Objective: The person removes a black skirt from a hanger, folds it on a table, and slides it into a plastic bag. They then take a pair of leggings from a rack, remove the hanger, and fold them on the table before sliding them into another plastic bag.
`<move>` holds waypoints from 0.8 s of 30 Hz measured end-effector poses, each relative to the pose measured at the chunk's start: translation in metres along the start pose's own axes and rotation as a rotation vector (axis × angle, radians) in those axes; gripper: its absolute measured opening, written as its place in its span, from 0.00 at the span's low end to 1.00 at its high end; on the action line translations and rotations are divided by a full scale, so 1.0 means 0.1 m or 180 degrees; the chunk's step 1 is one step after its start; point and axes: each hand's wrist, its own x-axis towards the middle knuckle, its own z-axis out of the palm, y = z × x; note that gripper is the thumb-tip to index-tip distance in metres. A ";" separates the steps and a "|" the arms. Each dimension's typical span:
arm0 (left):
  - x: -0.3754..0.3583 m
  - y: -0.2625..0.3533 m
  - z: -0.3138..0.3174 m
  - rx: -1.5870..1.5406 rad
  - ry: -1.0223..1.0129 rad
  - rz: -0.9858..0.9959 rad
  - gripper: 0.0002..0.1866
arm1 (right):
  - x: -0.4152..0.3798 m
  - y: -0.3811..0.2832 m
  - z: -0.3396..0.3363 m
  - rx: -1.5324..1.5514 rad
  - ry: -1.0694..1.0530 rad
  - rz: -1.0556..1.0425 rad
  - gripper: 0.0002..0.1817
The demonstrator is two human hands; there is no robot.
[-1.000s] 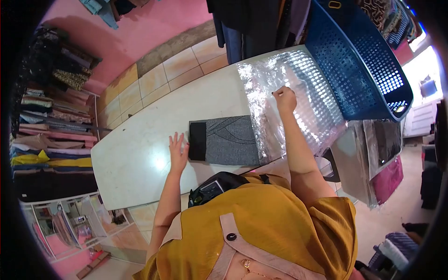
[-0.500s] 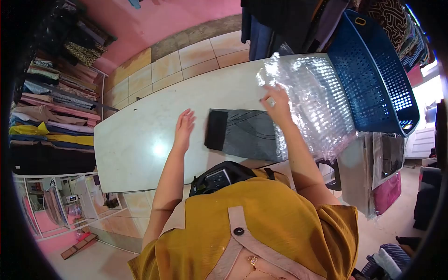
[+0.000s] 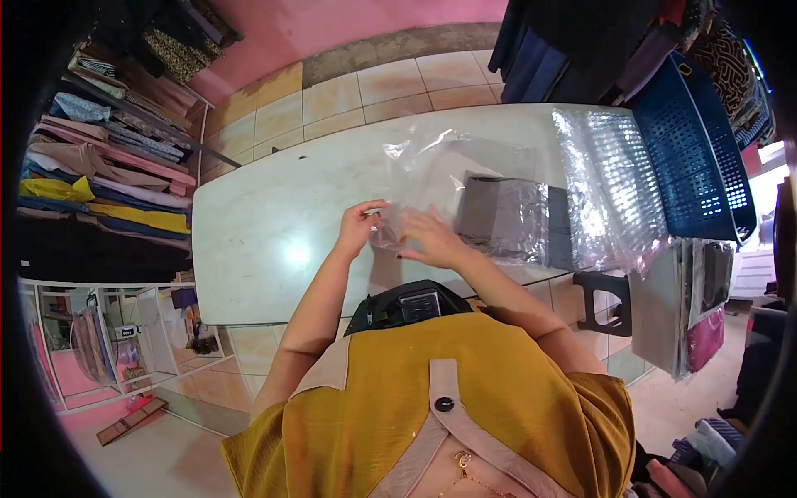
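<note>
A clear plastic bag [image 3: 432, 170] stretches across the table in front of me, its open end toward my left. My left hand [image 3: 359, 229] pinches the near-left edge of the bag between thumb and fingers. Close beside it, my right hand [image 3: 433, 239] is at the same edge, its fingers bent around the film and slightly blurred. A folded dark grey garment [image 3: 502, 212] lies flat to the right of my hands, with clear film partly over it.
A stack of shiny clear bags [image 3: 610, 178] lies at the table's right end, against a blue plastic basket [image 3: 693, 149]. The white table [image 3: 257, 224] extends left toward shelves of folded clothes [image 3: 108, 183]. Dark garments [image 3: 564, 54] hang beyond the far edge.
My right hand has come left from the bag stack with one clear bag, which now spreads over the table. My left hand has closed on its edge. The view has shifted.
</note>
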 end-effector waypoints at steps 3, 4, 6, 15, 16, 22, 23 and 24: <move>-0.32 -0.10 -0.46 0.0077 0.0587 -0.0368 0.26 | 0.06 -0.02 0.12 -0.0784 0.0794 0.0747 0.21; -0.42 -0.17 -0.62 0.0085 0.0603 -0.0389 0.26 | 0.04 0.00 0.14 -0.1025 0.0943 0.1061 0.24; -0.64 -0.35 -0.97 0.0329 0.1031 -0.0282 0.24 | -0.03 0.04 0.20 -0.1253 0.1075 0.1377 0.28; -1.09 -0.32 -1.35 0.3865 0.1709 0.0381 0.30 | -0.01 -0.18 0.64 -0.1417 0.0486 0.1631 0.36; -1.05 -0.34 -1.29 0.3858 0.1705 0.0951 0.32 | 0.00 -0.19 0.68 -0.1421 0.0464 0.1627 0.36; -1.31 -0.56 -1.51 0.3925 0.1193 0.0077 0.38 | 0.00 -0.20 0.69 -0.1657 0.0528 0.1539 0.35; -1.36 -0.61 -1.61 0.4016 0.1283 -0.0146 0.38 | -0.01 -0.20 0.69 -0.1697 0.0522 0.1554 0.35; -1.39 -0.66 -1.67 0.4020 0.1294 -0.0179 0.38 | -0.01 -0.21 0.69 -0.1735 0.0507 0.1574 0.36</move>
